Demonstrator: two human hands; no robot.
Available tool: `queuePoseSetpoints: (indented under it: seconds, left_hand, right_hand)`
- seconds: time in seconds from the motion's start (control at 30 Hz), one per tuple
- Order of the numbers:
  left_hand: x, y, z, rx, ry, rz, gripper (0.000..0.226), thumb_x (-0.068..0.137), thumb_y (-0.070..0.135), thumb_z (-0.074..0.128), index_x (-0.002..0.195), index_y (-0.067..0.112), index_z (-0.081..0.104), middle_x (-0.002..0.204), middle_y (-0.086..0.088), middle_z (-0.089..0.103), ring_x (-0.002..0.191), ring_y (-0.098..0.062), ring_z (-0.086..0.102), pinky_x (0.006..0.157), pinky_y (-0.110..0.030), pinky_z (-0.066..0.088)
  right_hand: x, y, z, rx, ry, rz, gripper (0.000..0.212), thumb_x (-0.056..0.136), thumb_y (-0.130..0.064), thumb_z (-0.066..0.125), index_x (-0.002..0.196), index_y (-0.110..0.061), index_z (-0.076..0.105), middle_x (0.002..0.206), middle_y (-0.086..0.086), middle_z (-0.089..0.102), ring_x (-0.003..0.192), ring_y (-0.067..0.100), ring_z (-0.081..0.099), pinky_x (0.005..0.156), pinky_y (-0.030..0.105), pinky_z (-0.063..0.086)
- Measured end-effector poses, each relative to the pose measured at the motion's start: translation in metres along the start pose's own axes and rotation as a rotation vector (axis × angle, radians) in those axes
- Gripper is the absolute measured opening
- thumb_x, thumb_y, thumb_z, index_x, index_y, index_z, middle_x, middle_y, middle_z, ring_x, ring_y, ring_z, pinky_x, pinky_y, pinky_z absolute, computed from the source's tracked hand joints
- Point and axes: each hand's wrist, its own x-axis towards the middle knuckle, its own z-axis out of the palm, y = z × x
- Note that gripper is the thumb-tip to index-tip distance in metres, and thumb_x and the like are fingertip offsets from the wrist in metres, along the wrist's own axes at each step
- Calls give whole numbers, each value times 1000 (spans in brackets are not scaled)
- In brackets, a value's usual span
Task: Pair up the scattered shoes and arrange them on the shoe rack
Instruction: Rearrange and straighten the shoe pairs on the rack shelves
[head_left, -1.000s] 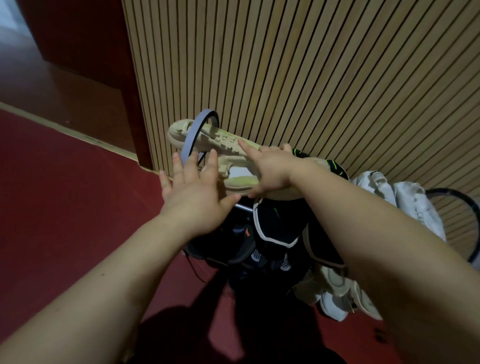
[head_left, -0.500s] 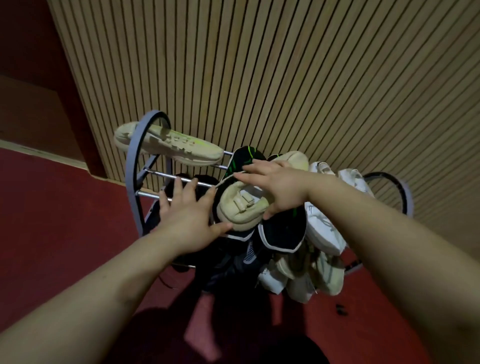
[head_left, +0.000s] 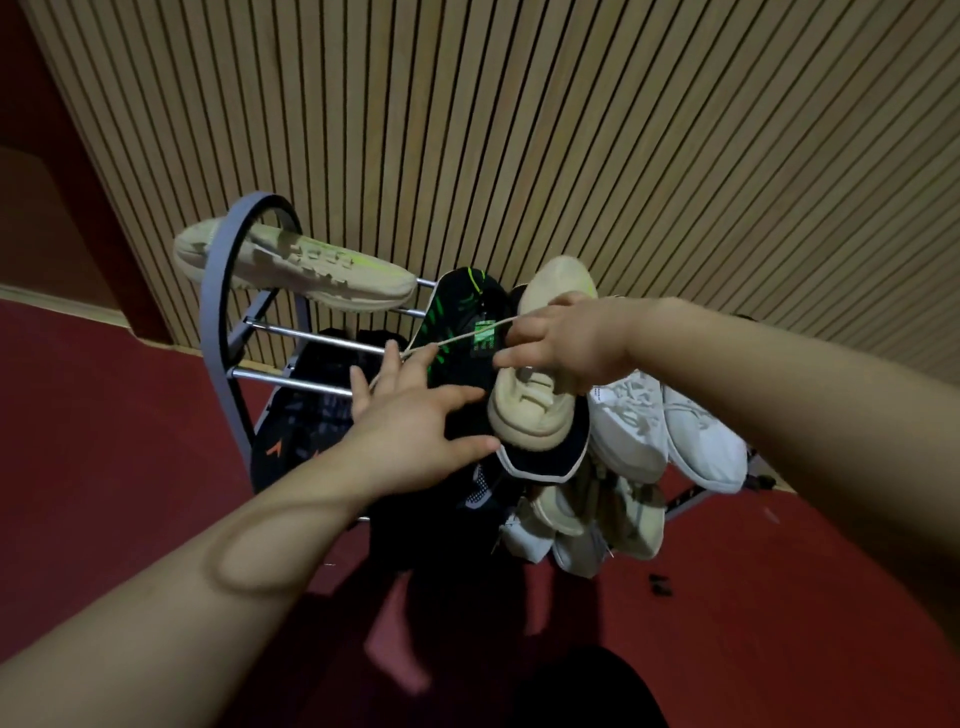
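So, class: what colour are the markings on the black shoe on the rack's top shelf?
Bright green markings, best seen in the head view.

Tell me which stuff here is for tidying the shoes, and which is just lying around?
For the job: shoe rack; beige shoe on top; second beige shoe under the right hand; black shoe; white shoes.

Lying about: small dark scrap on the red floor.

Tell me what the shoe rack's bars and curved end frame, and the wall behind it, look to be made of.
The rack's straight silver bars look like polished metal tubing: they catch bright highlights. The curved grey end frame has a matt, flat finish, painted metal or plastic; the look leaves that open. The tan slatted wall appears to be wood or wood-look panelling, with narrow strips and dark grooves between them.
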Motion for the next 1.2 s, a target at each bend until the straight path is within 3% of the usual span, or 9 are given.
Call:
queuePoseSetpoints:
  seconds: [0.07,0.13,0.23,0.3,0.37,0.53,0.73,0.93,1.2]
  left_hand:
    - [2,-5,-7,98,33,-56,69,83,61,52,144,40,28,159,-2,-6,143,-30,-22,112,-54,-14]
    - [2,-10,-17,148,73,-89,76,84,61,50,148,35,18,159,-5,-6,143,-32,-21,113,-53,-12]
    - [-1,-11,-25,158,80,-117,83,86,59,49,151,29,7,158,-8,-7,143,-32,-21,114,-49,-10]
    - [-2,-14,-25,172,53,-159,86,86,59,50,151,27,3,158,-8,-9,142,-32,-21,115,-48,-10]
    - [-5,-21,-24,206,4,-217,90,85,60,50,151,25,-1,158,-8,-10,142,-32,-22,116,-49,-9]
    - [-7,-44,-40,313,-8,-331,94,86,63,45,150,22,-10,157,-10,-15,141,-34,-24,116,-50,-9]
    - [3,-56,-52,323,8,-362,93,87,63,43,148,25,-15,156,-10,-20,140,-34,-27,117,-49,-10]
    - [10,-59,-53,356,-24,-253,90,89,59,46,149,25,-13,155,-11,-22,140,-35,-27,117,-48,-10]
    - [15,-66,-66,294,19,-296,88,89,60,43,149,26,-10,157,-9,-17,141,-33,-26,117,-47,-9]
  right_hand:
    - [3,0,-4,32,-79,-10,76,91,-26,57,150,-36,10,157,-2,6,145,21,8,113,44,18]
    - [4,4,-23,216,-145,-29,72,90,-23,59,149,-34,18,157,-1,10,144,24,12,114,44,24]
    - [17,14,-56,556,-5,57,78,86,-9,60,149,-34,20,150,5,29,135,27,34,107,42,38]
    - [40,14,-68,584,204,158,77,87,-18,62,149,-31,20,148,8,36,129,27,42,104,42,41]
    - [68,7,-73,632,325,217,86,85,-32,67,151,-26,13,153,9,29,137,28,34,110,42,34]
    - [141,-13,-77,835,298,272,110,75,-57,69,151,-29,-6,156,12,17,142,31,22,115,44,24]
    - [189,-19,-99,792,338,278,113,73,-67,63,150,-29,-10,157,13,13,143,32,16,116,45,20]
    - [216,-20,-113,837,282,216,107,78,-56,65,150,-33,-10,156,11,13,141,33,18,114,46,21]
    - [175,25,-115,720,279,108,125,64,-41,81,147,-39,-12,157,9,16,142,31,19,115,52,20]
